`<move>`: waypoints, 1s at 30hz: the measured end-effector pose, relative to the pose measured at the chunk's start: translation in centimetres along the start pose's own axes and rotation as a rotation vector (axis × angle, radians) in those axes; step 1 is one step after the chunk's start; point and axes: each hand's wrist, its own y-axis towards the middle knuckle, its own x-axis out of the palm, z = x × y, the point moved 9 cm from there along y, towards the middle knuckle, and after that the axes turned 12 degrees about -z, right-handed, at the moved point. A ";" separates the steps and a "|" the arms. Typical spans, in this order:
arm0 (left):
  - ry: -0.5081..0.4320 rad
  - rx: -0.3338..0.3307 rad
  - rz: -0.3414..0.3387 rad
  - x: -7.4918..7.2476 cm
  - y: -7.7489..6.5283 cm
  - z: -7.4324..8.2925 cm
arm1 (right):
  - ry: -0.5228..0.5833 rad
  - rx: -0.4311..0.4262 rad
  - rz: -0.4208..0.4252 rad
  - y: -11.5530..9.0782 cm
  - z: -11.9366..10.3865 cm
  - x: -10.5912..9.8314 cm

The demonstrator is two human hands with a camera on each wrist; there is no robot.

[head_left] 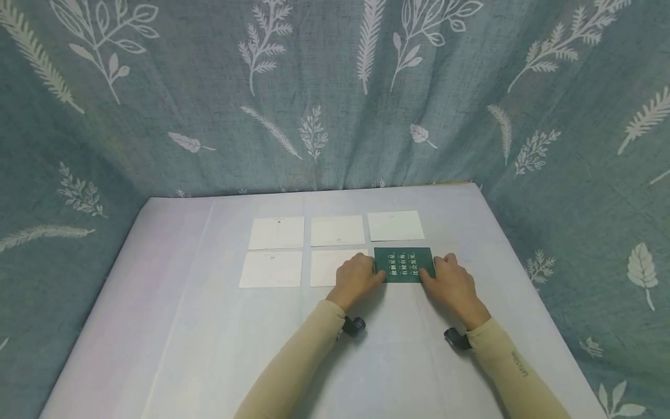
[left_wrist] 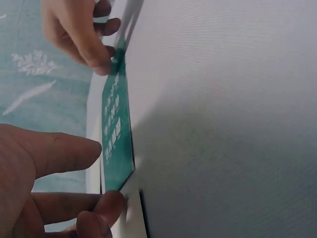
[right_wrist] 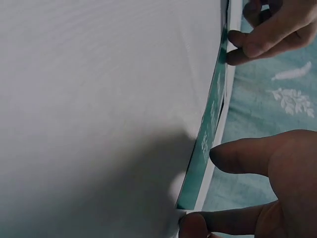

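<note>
A dark green card (head_left: pixel 404 265) with lines of white characters lies level at the right end of the nearer row of cards. My left hand (head_left: pixel 358 279) holds it at its left edge, with the thumb (left_wrist: pixel 74 151) over the printed face and the fingertips (left_wrist: pixel 110 206) at the edge. At the opposite edge my right hand (head_left: pixel 454 288) holds it likewise, its thumb (right_wrist: pixel 237 154) near the face. Whether the card rests fully on the table cannot be told. Just left of it a white card (head_left: pixel 327 269) is partly hidden by my left hand.
Behind lie three white cards in a row: a left one (head_left: pixel 276 233), a middle one (head_left: pixel 337 231) and a right one (head_left: pixel 395 226). Another white card (head_left: pixel 271 269) is at the near left. The pale table (head_left: pixel 173 326) meets a blue-green leaf-patterned curtain (head_left: pixel 324 145) at the back and sides.
</note>
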 end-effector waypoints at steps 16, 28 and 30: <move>-0.075 0.008 0.027 -0.3 0.0 -0.3 | 0.058 0.034 -0.040 0.4 -0.5 -0.1; -0.125 0.011 0.068 -0.6 -0.2 -0.6 | 0.123 0.050 -0.026 0.0 0.1 -1.5; -0.132 0.023 0.088 -0.9 -0.2 -0.6 | 0.140 0.046 -0.009 0.0 0.2 -2.1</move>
